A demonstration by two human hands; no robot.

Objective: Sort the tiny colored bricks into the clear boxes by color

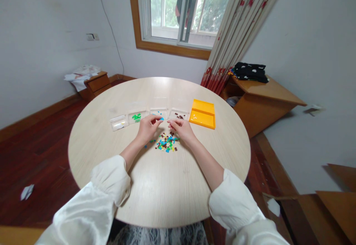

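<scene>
A mixed pile of small blue, green, yellow and brown pieces (167, 143) lies on the round table. Just beyond it, my left hand (149, 127) is closed near the clear box with blue pieces (158, 113); a blue bit shows by its fingertips. My right hand (182, 129) is pinched in front of the clear box with brown pieces (178, 115). What either hand grips is too small to make out. Green pieces (136, 117) sit in another clear box, and a yellow box (203, 113) with a few pale pieces stands open at the right.
The pale round table (167, 200) fills the middle. A clear box (119, 122) with a few small pieces is at the left end of the row. Behind are a window (183, 11) and a curtain (236, 26); a wooden cabinet (258, 108) stands at the right.
</scene>
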